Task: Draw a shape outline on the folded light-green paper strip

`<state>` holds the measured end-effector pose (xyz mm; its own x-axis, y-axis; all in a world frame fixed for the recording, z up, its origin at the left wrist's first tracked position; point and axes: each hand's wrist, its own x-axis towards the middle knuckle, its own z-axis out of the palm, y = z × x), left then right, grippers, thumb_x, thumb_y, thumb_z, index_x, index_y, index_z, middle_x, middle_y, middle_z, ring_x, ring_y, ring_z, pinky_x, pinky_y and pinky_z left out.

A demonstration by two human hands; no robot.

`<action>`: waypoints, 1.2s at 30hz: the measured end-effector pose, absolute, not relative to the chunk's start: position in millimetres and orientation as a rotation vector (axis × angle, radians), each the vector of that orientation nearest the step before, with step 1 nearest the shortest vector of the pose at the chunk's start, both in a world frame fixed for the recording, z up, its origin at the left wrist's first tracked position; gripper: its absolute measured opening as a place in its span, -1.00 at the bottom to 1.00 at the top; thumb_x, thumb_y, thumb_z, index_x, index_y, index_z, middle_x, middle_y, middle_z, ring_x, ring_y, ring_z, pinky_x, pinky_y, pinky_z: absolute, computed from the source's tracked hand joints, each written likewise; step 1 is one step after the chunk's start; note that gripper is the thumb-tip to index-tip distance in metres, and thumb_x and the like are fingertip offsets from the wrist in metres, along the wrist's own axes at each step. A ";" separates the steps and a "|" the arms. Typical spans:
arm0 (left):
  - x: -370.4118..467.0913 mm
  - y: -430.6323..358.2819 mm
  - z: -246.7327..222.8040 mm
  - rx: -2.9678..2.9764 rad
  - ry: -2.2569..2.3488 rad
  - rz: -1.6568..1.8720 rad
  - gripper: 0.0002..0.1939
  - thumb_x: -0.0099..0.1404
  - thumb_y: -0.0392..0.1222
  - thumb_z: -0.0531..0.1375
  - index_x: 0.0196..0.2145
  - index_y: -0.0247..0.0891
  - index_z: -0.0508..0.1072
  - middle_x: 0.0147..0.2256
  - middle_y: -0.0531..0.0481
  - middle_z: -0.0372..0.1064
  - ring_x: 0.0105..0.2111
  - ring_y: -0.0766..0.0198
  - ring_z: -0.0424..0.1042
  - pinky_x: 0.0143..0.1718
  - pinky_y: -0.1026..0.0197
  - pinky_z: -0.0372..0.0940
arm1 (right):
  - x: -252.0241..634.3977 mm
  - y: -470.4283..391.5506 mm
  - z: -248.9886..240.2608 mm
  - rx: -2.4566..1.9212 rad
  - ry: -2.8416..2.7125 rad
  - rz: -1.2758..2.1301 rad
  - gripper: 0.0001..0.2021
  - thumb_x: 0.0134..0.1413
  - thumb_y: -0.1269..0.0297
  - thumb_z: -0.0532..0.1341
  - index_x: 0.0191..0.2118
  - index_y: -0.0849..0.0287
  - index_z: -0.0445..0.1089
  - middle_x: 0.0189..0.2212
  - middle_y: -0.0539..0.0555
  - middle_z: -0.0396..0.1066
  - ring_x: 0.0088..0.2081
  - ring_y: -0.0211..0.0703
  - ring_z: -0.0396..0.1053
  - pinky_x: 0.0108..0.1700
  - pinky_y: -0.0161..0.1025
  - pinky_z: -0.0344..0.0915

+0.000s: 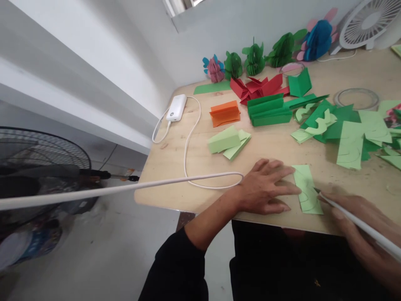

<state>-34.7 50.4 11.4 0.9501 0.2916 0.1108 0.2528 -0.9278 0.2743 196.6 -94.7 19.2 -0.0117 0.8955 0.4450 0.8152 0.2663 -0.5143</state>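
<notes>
A light green paper strip (306, 184) lies near the table's front edge, with thin curved lines drawn on it. My left hand (266, 188) rests flat on the table with fingers spread, its fingertips on the strip's left edge. Beside the strip's right edge, my right hand (366, 225) is closed around a slim white pen (360, 223). The pen's dark tip is close to the paper; whether it touches, I cannot tell.
Folded papers in light green (228, 142), orange (224, 113), green (269, 109) and red (260, 88) lie behind. Green cut pieces (351, 136) spread at right. Layered paper figures (253, 60) and a small white fan (371, 23) line the wall. A white cable (125, 187) crosses the left side from a power bank (177, 107).
</notes>
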 end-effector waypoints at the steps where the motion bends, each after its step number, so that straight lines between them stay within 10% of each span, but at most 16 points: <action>1: -34.7 50.6 11.0 2.846 0.401 0.222 -0.51 0.46 0.20 0.17 0.24 0.05 0.50 0.39 -0.10 0.23 0.39 -0.13 0.14 0.38 -0.22 0.03 | 195.7 -91.4 21.6 -1.590 -1.801 0.183 -0.68 0.30 0.27 0.20 0.11 -0.02 0.50 -0.08 0.05 0.63 -0.08 -0.06 0.60 -0.08 -0.16 0.50; 10: -35.2 49.9 13.5 2.841 0.394 0.214 -0.51 0.46 0.19 0.18 0.24 0.03 0.50 0.41 -0.12 0.21 0.40 -0.19 0.13 0.38 -0.28 0.03 | 187.6 -55.4 27.4 -1.705 -1.663 0.287 -0.74 0.27 0.06 0.21 -0.19 0.05 0.62 -0.19 0.04 0.68 -0.13 -0.06 0.64 -0.09 -0.20 0.58; 36: -35.0 49.8 12.1 2.849 0.392 0.234 -0.50 0.45 0.18 0.18 0.26 0.03 0.49 0.39 -0.12 0.22 0.38 -0.18 0.15 0.38 -0.28 0.03 | 183.3 -45.2 18.0 -1.643 -1.713 0.245 -0.78 0.28 0.09 0.22 -0.16 0.00 0.59 -0.19 0.05 0.67 -0.15 -0.03 0.64 -0.11 -0.08 0.60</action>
<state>-35.0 49.8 12.1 0.9508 0.2843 0.1233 0.2432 -0.9311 0.2719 183.3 -45.2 18.0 0.0910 0.9245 0.3702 0.7836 0.1629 -0.5995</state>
